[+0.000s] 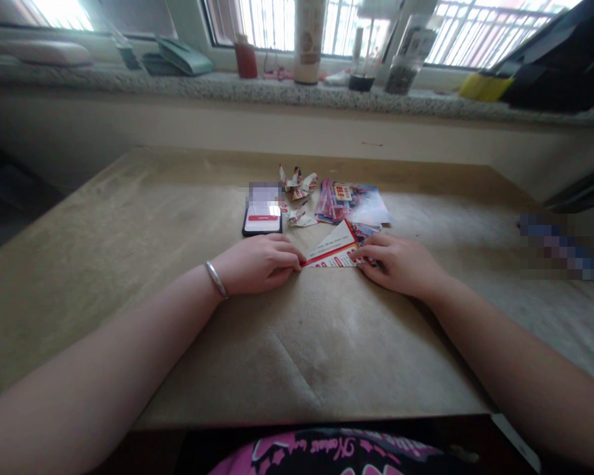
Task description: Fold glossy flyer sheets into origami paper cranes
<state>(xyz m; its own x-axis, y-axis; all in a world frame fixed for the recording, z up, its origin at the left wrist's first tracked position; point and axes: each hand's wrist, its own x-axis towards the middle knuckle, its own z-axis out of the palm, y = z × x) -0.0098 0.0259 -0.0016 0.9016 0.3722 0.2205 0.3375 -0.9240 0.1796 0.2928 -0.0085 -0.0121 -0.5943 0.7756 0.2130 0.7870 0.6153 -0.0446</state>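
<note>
A printed paper sheet (334, 247), folded to a triangular shape, lies on the table between my hands. The fingers of my left hand (264, 262) are closed at its left corner. My right hand (395, 264) has its fingers bent over the right side of the paper, thumb at the lower edge. Just beyond stands a phone (262, 221) with its screen lit, lying flat. Folded paper pieces (301, 185) sit behind the sheet, and a stack of printed leaflets (354, 201) is to their right.
The table (257, 356) has a cloth-like cover with a crease. Bottles (307, 43), a red container (246, 58) and a green case (183, 56) stand on the stone windowsill (178, 84). A blurred-out item (564, 247) lies at the right.
</note>
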